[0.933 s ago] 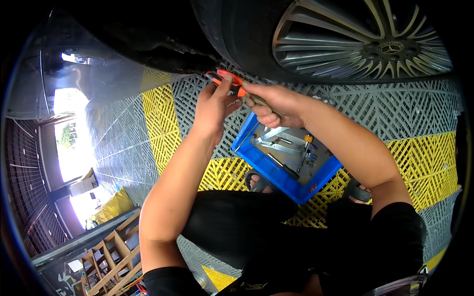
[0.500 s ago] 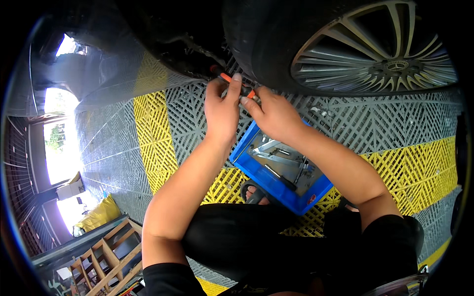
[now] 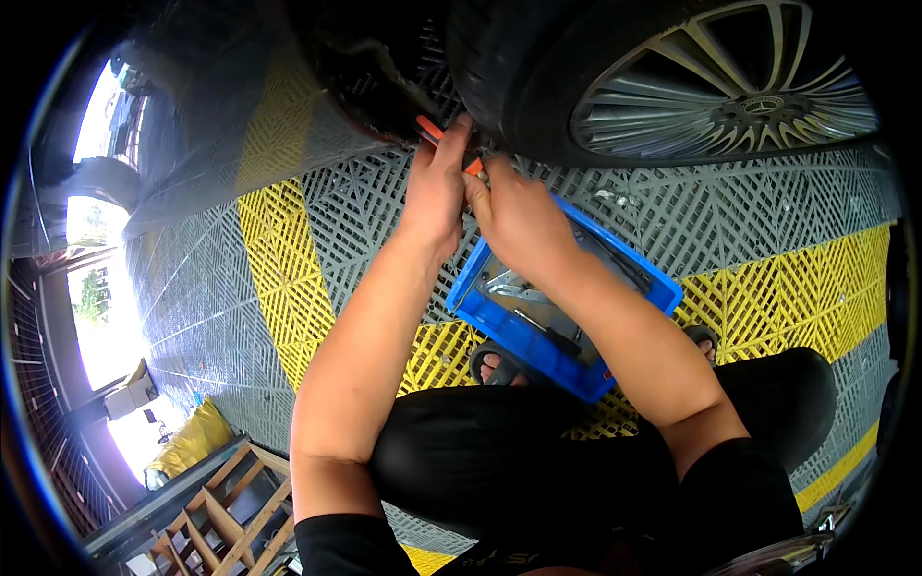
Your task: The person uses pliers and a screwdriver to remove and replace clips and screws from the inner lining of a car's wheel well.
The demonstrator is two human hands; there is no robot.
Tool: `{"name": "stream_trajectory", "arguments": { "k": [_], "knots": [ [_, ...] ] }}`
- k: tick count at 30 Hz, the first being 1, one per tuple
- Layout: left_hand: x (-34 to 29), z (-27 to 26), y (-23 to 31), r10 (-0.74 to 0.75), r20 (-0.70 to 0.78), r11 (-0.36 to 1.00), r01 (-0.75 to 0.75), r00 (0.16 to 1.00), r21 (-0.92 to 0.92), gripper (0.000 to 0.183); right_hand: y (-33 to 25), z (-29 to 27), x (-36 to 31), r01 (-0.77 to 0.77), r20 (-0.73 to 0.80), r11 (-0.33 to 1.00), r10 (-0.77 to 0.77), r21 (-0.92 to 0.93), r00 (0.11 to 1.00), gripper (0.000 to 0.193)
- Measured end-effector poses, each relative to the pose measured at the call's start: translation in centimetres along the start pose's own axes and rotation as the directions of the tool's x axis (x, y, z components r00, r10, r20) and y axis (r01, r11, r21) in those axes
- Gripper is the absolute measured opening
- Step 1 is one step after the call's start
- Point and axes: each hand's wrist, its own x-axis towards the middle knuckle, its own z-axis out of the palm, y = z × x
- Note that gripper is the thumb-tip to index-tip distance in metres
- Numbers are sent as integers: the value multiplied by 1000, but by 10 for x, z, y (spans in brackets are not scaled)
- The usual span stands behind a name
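An orange-and-black hand tool [image 3: 429,127], stick-like and partly covered by fingers, is held in front of the car tire [image 3: 523,82], by the dark wheel-arch opening. My left hand [image 3: 437,187] is closed around its middle, thumb and fingers pressed on it. My right hand [image 3: 523,216] is closed at its nearer end, where a bit of orange shows beside the thumb. The hands nearly touch. The tool's working end is hidden, so its exact kind cannot be told. Below my right forearm is a blue tray [image 3: 519,360] with several metal tools in it.
A silver multi-spoke wheel [image 3: 764,106] fills the upper right, and a glossy dark car panel [image 3: 202,125] the upper left. The floor is grey and yellow grating [image 3: 274,250]. A wooden divided rack [image 3: 230,518] and a yellow bag [image 3: 192,437] stand at lower left.
Both hands and the tool have moved slightly up, toward the wheel-arch opening. My fingers now cover more of the tool. The view has shifted a little.
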Motion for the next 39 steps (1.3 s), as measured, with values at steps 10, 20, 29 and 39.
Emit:
{"name": "stream_trajectory", "arguments": {
  "k": [10,20,29,39],
  "knots": [
    [-1,8,3,-36,1,998,36,999,-42,60,-3,-16,6,-22,88,999,26,-48,996,39],
    [6,10,-3,-4,73,984,17,997,-177,62,-13,-27,7,-63,120,996,70,-61,990,36],
    [19,16,-7,39,39,908,-19,998,-420,52,-2,-16,21,37,87,991,-27,-125,996,42],
    [16,31,-1,-10,-39,918,-6,999,-397,45,-19,-46,34,3,316,971,74,-238,946,41]
  ]
}}
